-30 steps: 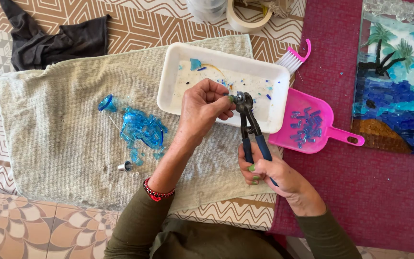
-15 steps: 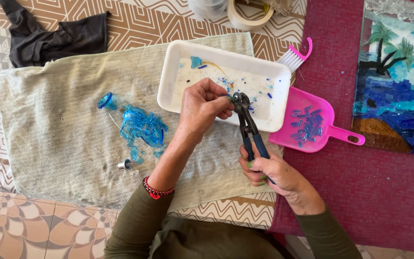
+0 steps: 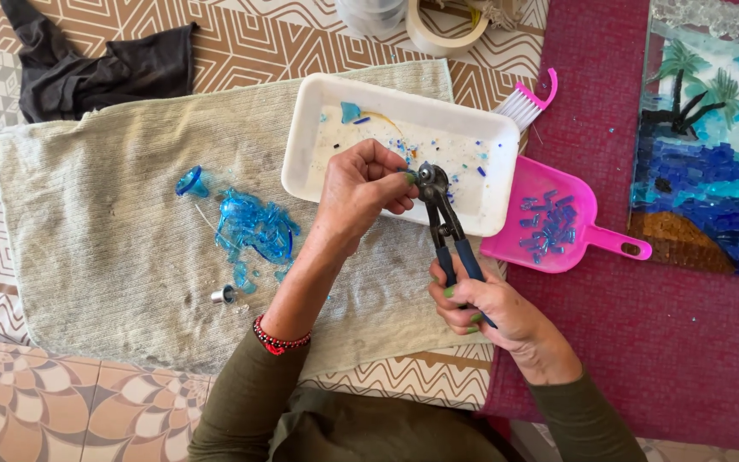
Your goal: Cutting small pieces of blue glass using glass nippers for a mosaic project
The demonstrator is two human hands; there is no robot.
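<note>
A pink dustpan (image 3: pixel 558 218), pink brush (image 3: pixel 528 103), black cloth (image 3: pixel 87 73), tape roll (image 3: pixel 446 30) and mosaic picture (image 3: pixel 712 145) lie around.

I see no packages, labels, signs or screens anywhere on my work surface here.

White tray (image 3: pixel 318 128) flecked with blue glass chips; pink dustpan (image 3: pixel 558 224) — blue-handled nippers (image 3: pixel 446 231); pale green towel (image 3: pixel 87 231) — brown-and-cream geometric cloth (image 3: pixel 250 43), maroon mat (image 3: pixel 686 342).
</note>
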